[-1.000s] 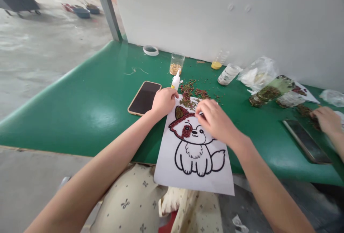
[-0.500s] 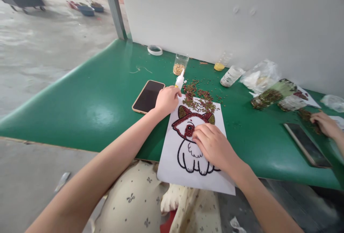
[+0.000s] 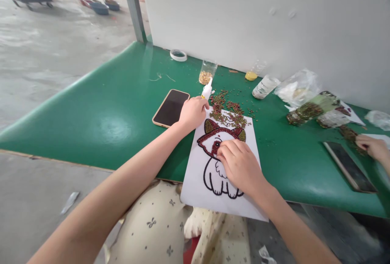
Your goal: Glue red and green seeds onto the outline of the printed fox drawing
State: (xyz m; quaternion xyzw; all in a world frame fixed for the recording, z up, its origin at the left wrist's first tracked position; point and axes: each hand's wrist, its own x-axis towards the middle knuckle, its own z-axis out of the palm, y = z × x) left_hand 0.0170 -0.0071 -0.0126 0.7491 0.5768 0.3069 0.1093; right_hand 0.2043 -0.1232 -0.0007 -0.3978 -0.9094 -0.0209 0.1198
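A white sheet (image 3: pixel 198 174) with a black-outlined puppy drawing lies at the near edge of the green table (image 3: pixel 106 109). Red and green beans fill the puppy's ears and head. My left hand (image 3: pixel 192 113) is closed round a small white glue bottle (image 3: pixel 207 90) at the sheet's top left corner. My right hand (image 3: pixel 240 165) rests on the puppy's face with fingers curled and pinched together at the red bean patch; what they hold is too small to make out. A loose pile of red and green beans (image 3: pixel 228 111) lies just beyond the sheet.
A phone (image 3: pixel 170 107) lies face up left of the sheet. Behind stand a glass of yellow grains (image 3: pixel 207 72), a roll of tape (image 3: pixel 178 55), small bottles (image 3: pixel 264 86) and plastic bags (image 3: pixel 298 87). At the right, another person's hand (image 3: pixel 373 147) works beside a second phone (image 3: pixel 349 166).
My right hand has come back from the bean pile at the sheet's top to the puppy's face. My left hand has stayed on the glue bottle.
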